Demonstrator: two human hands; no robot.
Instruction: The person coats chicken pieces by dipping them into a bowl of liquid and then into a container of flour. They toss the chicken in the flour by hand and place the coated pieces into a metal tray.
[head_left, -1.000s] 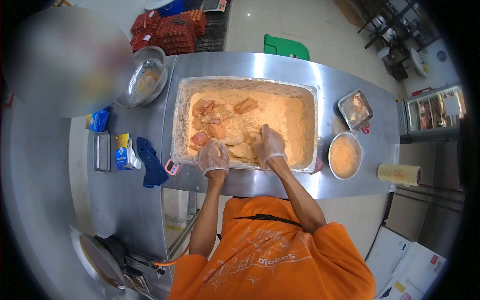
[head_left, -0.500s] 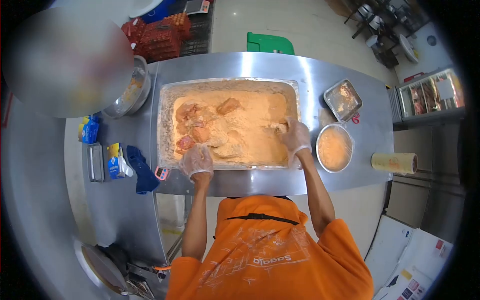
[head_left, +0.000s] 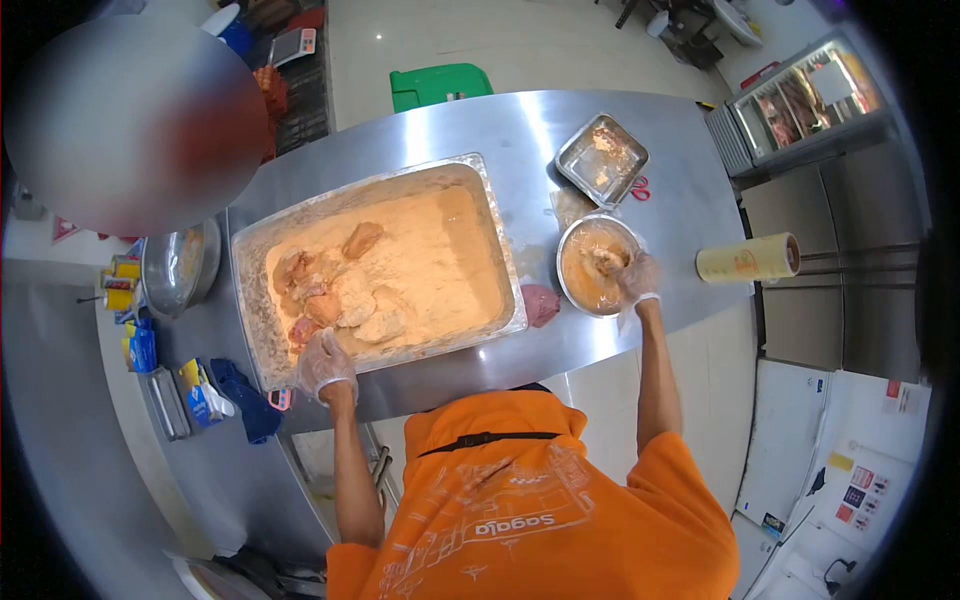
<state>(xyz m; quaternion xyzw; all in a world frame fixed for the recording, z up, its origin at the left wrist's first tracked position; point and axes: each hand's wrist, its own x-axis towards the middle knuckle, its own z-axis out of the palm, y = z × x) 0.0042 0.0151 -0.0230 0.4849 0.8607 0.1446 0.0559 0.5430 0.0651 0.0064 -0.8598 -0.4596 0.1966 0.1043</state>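
A large metal tray (head_left: 508, 262) holds orange-tinted flour, with raw and coated meat pieces (head_left: 362, 239) on its left side. My left hand (head_left: 326, 366), in a clear plastic glove, is at the tray's lower left edge, close to the meat; whether its fingers hold anything is hard to see. My right hand (head_left: 638, 277), also gloved, is at the right side of a round metal bowl (head_left: 571, 292) of orange liquid. Its fingers reach over the rim around a coated piece (head_left: 608, 261) at the surface.
A square metal pan (head_left: 603, 160) and red scissors (head_left: 640, 188) lie behind the bowl. A yellow roll (head_left: 748, 258) stands right. Between tray and bowl is a pink item (head_left: 541, 305). A metal bowl (head_left: 180, 265) and blue cloth (head_left: 246, 400) are left.
My right hand has moved from the tray's right side to the round bowl. The view has turned, and the pink item now shows beside the tray. My left hand stays near the tray's lower left edge.
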